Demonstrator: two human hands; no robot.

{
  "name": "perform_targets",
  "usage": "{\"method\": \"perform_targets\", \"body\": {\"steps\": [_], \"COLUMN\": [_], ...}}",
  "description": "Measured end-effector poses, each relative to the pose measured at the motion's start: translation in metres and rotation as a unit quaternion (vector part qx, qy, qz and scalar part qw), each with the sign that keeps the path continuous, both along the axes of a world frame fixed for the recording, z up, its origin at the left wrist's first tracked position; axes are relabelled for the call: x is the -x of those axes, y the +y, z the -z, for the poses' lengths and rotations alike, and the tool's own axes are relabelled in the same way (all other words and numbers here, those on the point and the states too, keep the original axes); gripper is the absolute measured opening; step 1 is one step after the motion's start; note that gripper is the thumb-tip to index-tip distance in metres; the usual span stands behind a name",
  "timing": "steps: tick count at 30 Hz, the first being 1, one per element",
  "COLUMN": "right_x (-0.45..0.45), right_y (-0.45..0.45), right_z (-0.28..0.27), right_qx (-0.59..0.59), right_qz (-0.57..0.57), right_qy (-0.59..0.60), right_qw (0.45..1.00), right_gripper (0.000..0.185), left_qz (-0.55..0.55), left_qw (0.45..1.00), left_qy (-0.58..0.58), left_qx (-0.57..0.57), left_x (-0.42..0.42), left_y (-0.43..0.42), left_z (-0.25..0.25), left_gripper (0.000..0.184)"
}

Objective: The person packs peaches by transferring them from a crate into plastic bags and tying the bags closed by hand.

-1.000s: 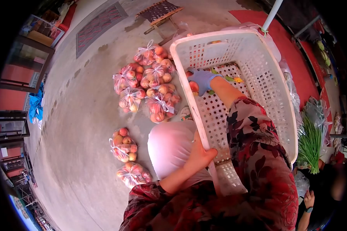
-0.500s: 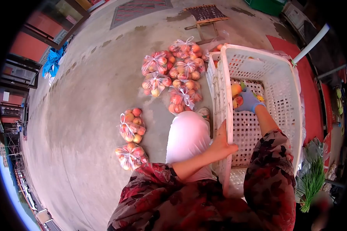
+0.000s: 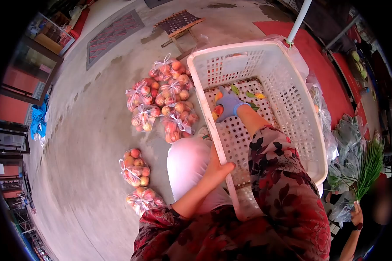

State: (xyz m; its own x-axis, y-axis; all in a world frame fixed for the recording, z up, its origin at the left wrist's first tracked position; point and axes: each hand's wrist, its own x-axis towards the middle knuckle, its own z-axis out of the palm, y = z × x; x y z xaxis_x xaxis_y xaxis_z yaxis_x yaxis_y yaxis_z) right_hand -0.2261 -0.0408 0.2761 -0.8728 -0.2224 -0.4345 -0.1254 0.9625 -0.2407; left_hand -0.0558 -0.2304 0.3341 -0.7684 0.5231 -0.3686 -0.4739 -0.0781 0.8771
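A white plastic crate [image 3: 302, 135] with perforated walls stands tilted in front of me. My left hand [image 3: 217, 172] is closed over its left rim, thumb on the inside. Deep in the crate, my right hand [image 3: 228, 105], in a blue-grey glove, has its fingers closed around a red and yellow peach [image 3: 217, 112]. Part of another yellowish fruit shows just above, by the crate's left wall. A few green leaves [image 3: 234, 89] and a yellow one lie scattered on the crate's holed bottom.
Several knotted plastic bags of peaches [image 3: 171, 92] sit on the concrete floor left of the crate. Two more bags [image 3: 136, 167] lie nearer. A folding stool [image 3: 180, 24] stands beyond. At right, another person's hand [image 3: 356, 215] is at green stalks [image 3: 370, 169] and clear plastic.
The view has swung right, so the floor, bags and crate appear further left. My right hand remains at the fruit, my left on the rim. Another person's hand now shows at lower right.
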Motion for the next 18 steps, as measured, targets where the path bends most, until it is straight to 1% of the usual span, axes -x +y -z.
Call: {"method": "perform_targets", "body": {"steps": [1, 2, 3, 4, 5, 7, 8, 10, 11, 14, 15, 17, 18], "right_x": [0.006, 0.013, 0.015, 0.008, 0.007, 0.008, 0.007, -0.012, -0.024, -0.060, -0.077, -0.102, -0.111], "right_y": [0.003, 0.004, 0.004, 0.009, 0.018, 0.040, 0.052, 0.063, 0.065, 0.063, 0.057, 0.048, 0.047], "right_z": [0.007, 0.015, 0.018, 0.021, 0.022, 0.000, -0.015, -0.063, -0.088, -0.173, -0.201, -0.228, -0.238], "right_qx": [0.018, 0.036, 0.054, 0.130, 0.180, 0.273, 0.271, 0.353, 0.373, 0.424, 0.434, 0.460, 0.475], "right_qz": [0.028, 0.055, 0.079, 0.167, 0.192, 0.243, 0.216, 0.279, 0.298, 0.349, 0.360, 0.374, 0.374], "right_qy": [0.008, 0.015, 0.022, 0.095, 0.065, 0.001, -0.001, -0.060, -0.055, -0.019, -0.002, 0.046, 0.077], "right_qw": [0.999, 0.998, 0.995, 0.973, 0.963, 0.931, 0.938, 0.891, 0.877, 0.836, 0.826, 0.804, 0.793], "right_gripper": [0.070, 0.071, 0.073, 0.072, 0.072, 0.071, 0.073, 0.072, 0.072, 0.069, 0.067, 0.064, 0.063], "left_qz": [0.013, 0.054, 0.067, 0.079, 0.089, 0.105, 0.116, 0.092, 0.080, 0.086, 0.074, 0.071, 0.065], "left_qw": [0.999, 0.994, 0.991, 0.986, 0.981, 0.982, 0.982, 0.983, 0.983, 0.979, 0.983, 0.980, 0.979], "left_qy": [-0.026, -0.084, -0.107, -0.130, -0.156, -0.154, -0.151, -0.160, -0.165, -0.183, -0.169, -0.185, -0.189], "left_qx": [0.018, 0.033, 0.048, 0.061, 0.076, 0.041, 0.020, 0.002, -0.006, 0.010, -0.019, -0.026, -0.030], "left_x": [0.001, 0.003, 0.006, 0.008, 0.009, 0.013, 0.015, 0.018, 0.018, 0.035, 0.043, 0.064, 0.073], "left_y": [0.000, -0.003, -0.005, -0.006, -0.008, -0.010, -0.008, -0.004, -0.003, 0.013, 0.022, 0.033, 0.036], "left_z": [-0.007, -0.015, -0.018, -0.020, -0.021, -0.024, -0.024, -0.023, -0.022, -0.031, -0.012, -0.011, -0.018], "left_gripper": [0.079, 0.078, 0.078, 0.077, 0.077, 0.075, 0.075, 0.071, 0.069, 0.062, 0.060, 0.061, 0.063]}}
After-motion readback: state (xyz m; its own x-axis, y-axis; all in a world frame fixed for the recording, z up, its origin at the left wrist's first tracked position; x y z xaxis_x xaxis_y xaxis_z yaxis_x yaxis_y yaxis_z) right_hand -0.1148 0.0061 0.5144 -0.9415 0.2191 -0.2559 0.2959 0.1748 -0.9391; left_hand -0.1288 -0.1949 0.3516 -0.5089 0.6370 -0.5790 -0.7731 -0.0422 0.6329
